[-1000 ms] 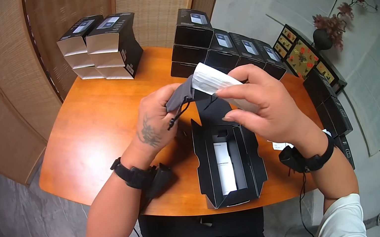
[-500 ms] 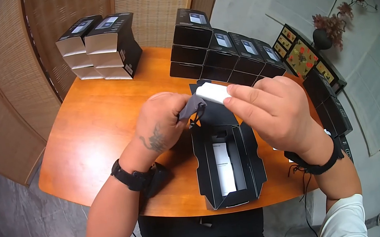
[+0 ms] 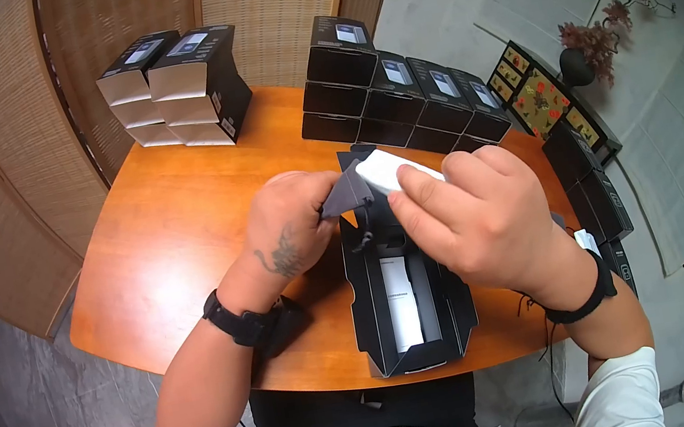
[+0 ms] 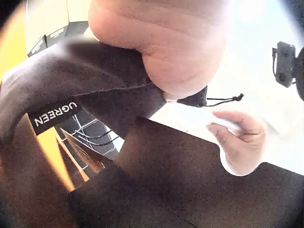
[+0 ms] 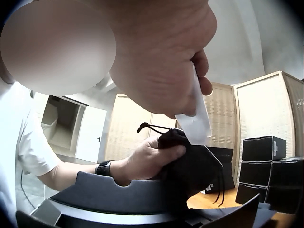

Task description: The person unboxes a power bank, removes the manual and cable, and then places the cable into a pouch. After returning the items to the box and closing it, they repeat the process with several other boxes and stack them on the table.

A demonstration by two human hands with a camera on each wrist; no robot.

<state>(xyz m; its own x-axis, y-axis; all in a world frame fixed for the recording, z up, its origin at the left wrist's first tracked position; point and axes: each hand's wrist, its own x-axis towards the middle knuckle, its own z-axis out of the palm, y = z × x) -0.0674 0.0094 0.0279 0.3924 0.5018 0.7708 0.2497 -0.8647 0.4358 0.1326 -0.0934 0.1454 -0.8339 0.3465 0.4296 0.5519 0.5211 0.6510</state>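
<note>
My left hand (image 3: 282, 223) grips a dark grey drawstring pouch (image 3: 345, 197) above the table. In the left wrist view a UGREEN tag shows on dark cloth (image 4: 109, 71). A flat white packet (image 3: 380, 168) is pinched between the thumb and fingers of my right hand (image 3: 491, 211). In the right wrist view, the lower end of the packet (image 5: 195, 127) is at the pouch's mouth, and black cords hang from the pouch (image 5: 194, 164). Below both hands stands an open black box (image 3: 459, 307), with a white printed slip (image 3: 401, 299) inside.
Black boxes with pale ends (image 3: 188, 103) are stacked at the back left of the wooden table (image 3: 157, 244). Another stack of black boxes (image 3: 336, 70) stands at the back, and more (image 3: 591, 190) line the right edge. Cables hang near both forearms.
My right hand has come down, its fingers closing in on the white packet. Less of the packet shows outside the pouch. My left hand has dropped slightly, still holding the pouch.
</note>
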